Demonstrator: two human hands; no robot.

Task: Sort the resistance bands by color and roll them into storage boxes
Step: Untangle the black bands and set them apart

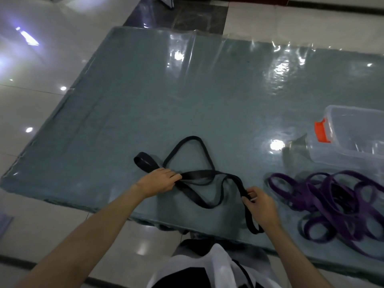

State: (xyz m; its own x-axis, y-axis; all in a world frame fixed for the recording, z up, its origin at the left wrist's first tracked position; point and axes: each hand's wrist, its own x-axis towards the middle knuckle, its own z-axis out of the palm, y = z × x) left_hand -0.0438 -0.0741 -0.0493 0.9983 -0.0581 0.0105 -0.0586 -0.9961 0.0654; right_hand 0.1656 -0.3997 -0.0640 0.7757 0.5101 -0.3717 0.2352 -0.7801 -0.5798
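Black band: a black resistance band (193, 175) lay in loose loops on the table (124, 113), near its front edge at about 6 o'clock, with one loop reaching toward 12 o'clock.
Left hand: the left hand (161, 179) had its fingers curled over a flat stretch of the black band at about 7 o'clock of the tangle, apparently pinning it so the rest could be straightened.
Right hand: the right hand (259, 204) pinched the band between thumb and fingertips at about 4 o'clock, its tail loop hanging toward the table edge; probably the end from which rolling would begin.
Purple bands: a heap of purple bands (332, 200) sat at 3 to 4 o'clock, apart from the black one, which suggested sorting by color was under way.
Storage box: a clear box (357, 138) with an orange latch (322, 132) stood at about 2 o'clock, behind the purple heap.
Box contents: no band showed inside; its right part ran out of view.
Task stage: the black band was not yet rolled.
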